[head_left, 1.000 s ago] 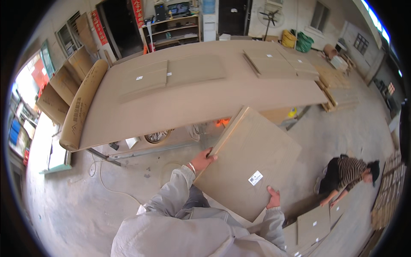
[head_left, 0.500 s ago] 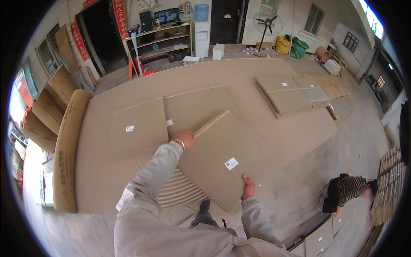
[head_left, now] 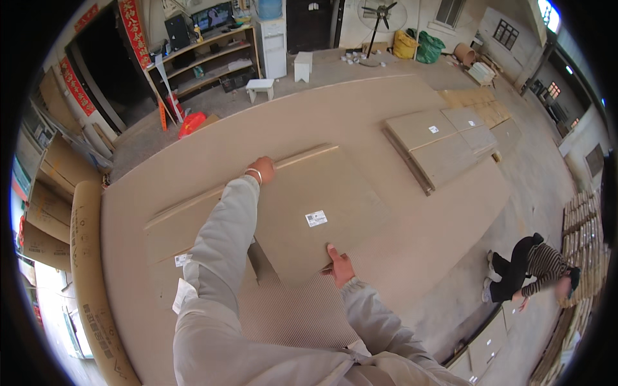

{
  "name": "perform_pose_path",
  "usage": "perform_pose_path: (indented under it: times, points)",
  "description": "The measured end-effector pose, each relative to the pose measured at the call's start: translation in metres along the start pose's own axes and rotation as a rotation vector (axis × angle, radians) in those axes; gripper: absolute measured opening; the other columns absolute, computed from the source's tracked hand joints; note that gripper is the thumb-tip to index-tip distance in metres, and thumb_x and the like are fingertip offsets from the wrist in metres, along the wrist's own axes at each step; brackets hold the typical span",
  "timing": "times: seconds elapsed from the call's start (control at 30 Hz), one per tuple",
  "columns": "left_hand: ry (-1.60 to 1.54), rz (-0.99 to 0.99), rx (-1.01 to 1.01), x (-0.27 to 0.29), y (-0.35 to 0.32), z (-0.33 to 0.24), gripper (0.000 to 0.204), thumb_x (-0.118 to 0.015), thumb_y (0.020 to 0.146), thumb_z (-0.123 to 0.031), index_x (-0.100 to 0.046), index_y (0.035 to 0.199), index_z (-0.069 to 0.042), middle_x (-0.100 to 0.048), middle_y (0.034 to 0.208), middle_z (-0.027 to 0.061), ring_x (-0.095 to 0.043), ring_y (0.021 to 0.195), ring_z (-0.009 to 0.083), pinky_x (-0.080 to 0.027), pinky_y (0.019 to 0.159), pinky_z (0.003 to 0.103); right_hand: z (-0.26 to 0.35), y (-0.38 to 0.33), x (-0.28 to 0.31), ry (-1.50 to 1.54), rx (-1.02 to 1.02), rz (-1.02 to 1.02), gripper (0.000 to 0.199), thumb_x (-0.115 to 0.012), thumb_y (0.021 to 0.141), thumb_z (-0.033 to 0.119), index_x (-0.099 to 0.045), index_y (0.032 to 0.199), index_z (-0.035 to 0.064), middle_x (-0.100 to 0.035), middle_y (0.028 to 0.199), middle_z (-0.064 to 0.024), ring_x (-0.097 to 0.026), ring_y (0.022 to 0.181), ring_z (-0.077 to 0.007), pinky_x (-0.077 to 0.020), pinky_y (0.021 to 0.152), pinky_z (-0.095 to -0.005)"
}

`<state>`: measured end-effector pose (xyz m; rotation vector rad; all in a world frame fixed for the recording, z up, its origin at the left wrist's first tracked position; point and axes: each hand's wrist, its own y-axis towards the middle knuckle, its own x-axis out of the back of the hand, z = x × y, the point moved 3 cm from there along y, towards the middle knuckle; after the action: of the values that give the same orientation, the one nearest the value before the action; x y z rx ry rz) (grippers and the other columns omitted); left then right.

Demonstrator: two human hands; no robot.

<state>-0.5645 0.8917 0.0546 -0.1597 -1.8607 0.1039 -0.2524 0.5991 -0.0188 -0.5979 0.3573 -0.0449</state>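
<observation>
Brown fibreboard, matt and smooth, is what I have in both hands: a flat rectangular panel (head_left: 315, 209) with a small white label (head_left: 315, 219) near its middle, lying on the big counter (head_left: 399, 251) in front of me. My left hand (head_left: 261, 170) reaches out to the far edge, fingers curled over the raised lip there; my right hand (head_left: 339, 264) grips the near corner, thumb on top and the other fingers tucked under, out of sight. I judge I am in the middle of laying this panel flat and lining it up beside another panel (head_left: 187, 222) of the same board to its left, which my sleeve partly covers. Squaring the edges looks like the move that comes next, and it calls for a level slide, since the sheet is wide, thin and stiff. Under the near corner a ribbed corrugated sheet (head_left: 290, 312) shows. Far right, more panels (head_left: 444, 145) lie in a stack. A person (head_left: 524, 270) crouches on the floor at right
</observation>
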Motion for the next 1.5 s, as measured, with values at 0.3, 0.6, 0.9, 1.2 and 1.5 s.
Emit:
perform_pose_path:
  times: [0.3,0.6,0.9,1.2,1.5]
  points:
    - [-0.1,-0.259,0.062,-0.054,-0.018,0.025,0.04,-0.055,0.096,-0.035,-0.063,0.125,-0.009,-0.06,0.129,0.0142,-0.05,0.128,0.0342,-0.038,0.11,0.049,-0.006,0.003,-0.02,-0.415,-0.325,0.065,0.053,-0.057,0.096,0.056,-0.055,0.102,0.0033,-0.063,0.071,-0.0077,-0.061,0.049,-0.0164,-0.0454,0.041,-0.0295]
    - [0.023,0.014,0.26,-0.037,0.009,0.011,0.043,-0.05,0.094,-0.037,-0.067,0.121,-0.009,-0.067,0.121,0.0145,-0.062,0.116,0.0343,-0.048,0.1,0.049,-0.003,0.008,-0.045,-0.647,-0.386,0.016,0.054,-0.041,0.103,0.051,-0.061,0.096,0.0021,-0.062,0.057,-0.0098,-0.061,0.045,-0.0186,-0.0471,0.042,-0.0351]
    - [-0.498,0.063,-0.197,-0.059,0.11,-0.032,0.044,-0.055,0.094,-0.036,-0.067,0.114,0.001,-0.07,0.11,0.0212,-0.067,0.102,0.0337,-0.051,0.089,0.04,0.031,0.016,-0.026,-0.832,-0.249,0.016,0.064,-0.041,0.102,0.055,-0.059,0.072,0.0007,-0.063,0.056,-0.0106,-0.065,0.052,-0.0192,-0.0513,0.05,-0.0352]
    - [-0.155,-0.001,-0.015,-0.07,0.167,-0.12,0.057,-0.057,0.092,-0.048,-0.064,0.127,-0.004,-0.056,0.139,0.0164,-0.047,0.132,0.0344,-0.038,0.109,0.048,0.037,0.051,-0.008,-0.612,-0.195,-0.114,0.072,-0.032,0.103,0.055,-0.067,0.066,0.0048,-0.063,0.052,-0.0074,-0.065,0.056,-0.0202,-0.0537,0.07,-0.0373]
    - [-0.26,-0.017,0.03,-0.1,0.185,-0.1,0.044,-0.052,0.095,-0.047,-0.071,0.119,-0.014,-0.063,0.13,0.0143,-0.058,0.121,0.0371,-0.041,0.105,0.054,0.047,0.031,-0.029,-0.898,-0.2,0.092,0.074,-0.031,0.104,0.055,-0.067,0.061,0.0064,-0.061,0.049,-0.0038,-0.067,0.059,-0.0209,-0.0539,0.071,-0.0364]
